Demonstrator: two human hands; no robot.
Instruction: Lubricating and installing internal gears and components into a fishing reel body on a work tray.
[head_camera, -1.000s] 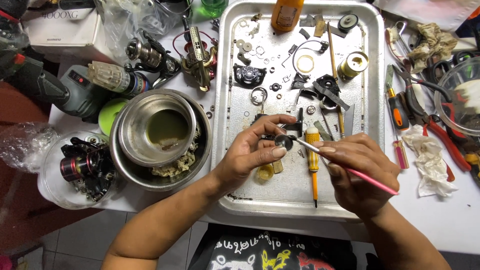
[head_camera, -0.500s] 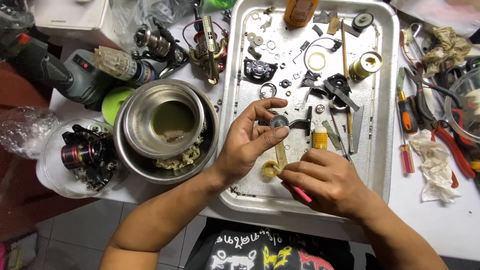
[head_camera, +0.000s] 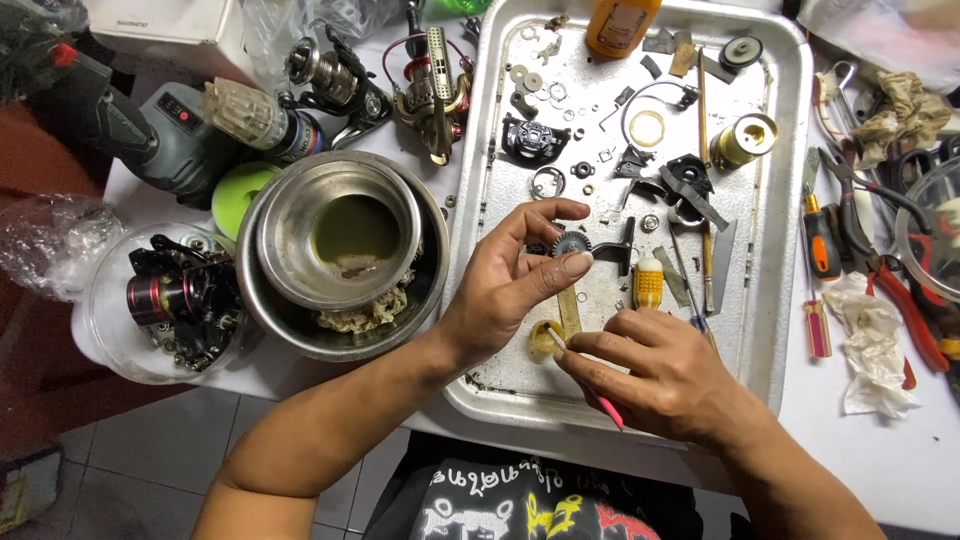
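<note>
Nearest the wearer, over the front edge of the large rectangular metal tray (head_camera: 780, 330), the right hand (head_camera: 665, 385) is clenched around a thin pink-handled brush (head_camera: 590, 388); the brush's long axis runs on a diagonal, its pink end pointing back toward the body and its pale tip resting at a small yellowish dab of grease (head_camera: 545, 340) on the tray floor. Just beyond that dab and slightly left, the left hand (head_camera: 510, 290) is raised above the tray, its thumb and forefinger pinching one small dark toothed metal gear (head_camera: 572, 243). The gear therefore lies up and a little left of the brush tip, near but apart from it, and the brush-holding right hand is the nearer one to the grease. Beside the gear, toward the tray's right wall, one yellow-handled screwdriver (head_camera: 650, 282) lies lengthwise. Left of the tray, two nested round steel bowls (head_camera: 345, 250) hold murky liquid and a crumpled rag, and farther left a clear plastic tub (head_camera: 165, 305) contains one black and red reel part. At the tray's far end lie loose washers, rings and one gold-coloured spool (head_camera: 745, 140). Right of the tray, on the white table (head_camera: 900, 470), are red-handled pliers (head_camera: 900, 290).
</note>
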